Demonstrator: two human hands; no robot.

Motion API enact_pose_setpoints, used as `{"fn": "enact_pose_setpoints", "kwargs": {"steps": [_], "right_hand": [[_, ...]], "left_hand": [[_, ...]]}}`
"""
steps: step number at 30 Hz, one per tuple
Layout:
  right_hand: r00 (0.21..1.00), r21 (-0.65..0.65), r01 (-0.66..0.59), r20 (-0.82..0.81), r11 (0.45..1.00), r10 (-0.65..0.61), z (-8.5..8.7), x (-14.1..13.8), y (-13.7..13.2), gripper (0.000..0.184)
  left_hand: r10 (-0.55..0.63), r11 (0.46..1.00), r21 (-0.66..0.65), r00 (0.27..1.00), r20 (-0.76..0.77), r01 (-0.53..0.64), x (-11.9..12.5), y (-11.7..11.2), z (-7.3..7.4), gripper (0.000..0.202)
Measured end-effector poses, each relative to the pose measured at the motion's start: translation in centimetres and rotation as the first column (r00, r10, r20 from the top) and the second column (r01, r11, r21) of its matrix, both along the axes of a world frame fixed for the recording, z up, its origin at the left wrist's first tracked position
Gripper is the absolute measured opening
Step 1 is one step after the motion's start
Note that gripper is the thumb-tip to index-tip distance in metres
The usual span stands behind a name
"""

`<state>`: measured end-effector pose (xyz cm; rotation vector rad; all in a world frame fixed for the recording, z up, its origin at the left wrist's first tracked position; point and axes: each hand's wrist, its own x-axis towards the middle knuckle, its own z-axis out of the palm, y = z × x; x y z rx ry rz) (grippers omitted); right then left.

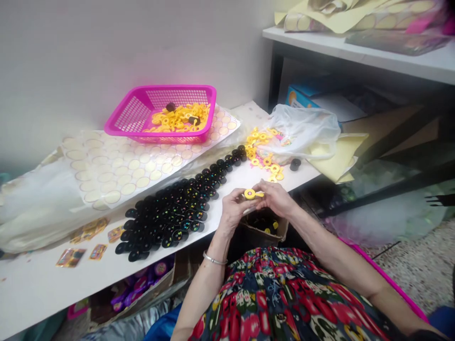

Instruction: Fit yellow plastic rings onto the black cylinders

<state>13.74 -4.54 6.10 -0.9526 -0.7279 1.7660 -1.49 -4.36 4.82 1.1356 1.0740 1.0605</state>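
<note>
Between both hands, over the front edge of the white table (217,208), is a small yellow plastic piece (250,194) with a round head and a short handle. Its head has a pale, dark-ringed centre. My left hand (232,208) pinches the round head. The fingers of my right hand (279,198) are closed at the handle end. Left of them, many short black cylinders (170,206) with coloured specks inside stand packed in rows. Loose yellow pieces (261,137) lie heaped just beyond my hands. Below my hands, an open cardboard box (280,232) contains black and yellow parts.
A pink basket (159,137) of yellow pieces rests on sticker sheets (131,175) by the wall. A white plastic bag (302,128) and a lone black cylinder (295,164) are at the right. Small printed packets (71,257) lie left. A raised shelf (320,49) stands at right.
</note>
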Motion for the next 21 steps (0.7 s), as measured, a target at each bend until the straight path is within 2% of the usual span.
{"fn": "enact_pose_setpoints", "kwargs": {"steps": [2,4,9,12,15,21], "right_hand": [[0.993,0.061,-0.044,-0.103,0.997,0.051,0.0,1.3,-1.0,0.03],[0.986,0.101,-0.102,-0.121,0.99,0.114,-0.2,2.4,-1.8,0.032],[0.949,0.134,-0.274,-0.121,0.953,0.29,-0.4,3.3,-2.8,0.058],[0.938,0.137,-0.303,-0.132,0.943,0.321,-0.4,3.6,-2.7,0.065],[0.935,0.154,-0.336,-0.067,0.929,0.349,-0.1,3.9,-2.8,0.07],[0.972,0.219,-0.236,0.045,0.947,0.232,0.6,3.7,-3.8,0.052]], "left_hand": [[-0.028,1.0,0.01,0.999,0.045,0.027,0.0,-0.4,0.8,0.037],[-0.064,0.997,0.051,0.998,0.03,0.062,0.0,-1.0,1.6,0.037],[-0.096,0.949,0.28,0.98,-0.177,0.144,-0.2,-2.0,2.7,0.036],[-0.139,0.903,0.357,0.95,-0.281,0.238,-0.3,-2.3,3.3,0.036],[-0.157,0.852,0.424,0.923,-0.353,0.307,-0.4,-2.6,4.1,0.035],[-0.164,0.749,0.495,0.847,-0.506,0.44,-0.3,-2.7,4.5,0.028]]}}
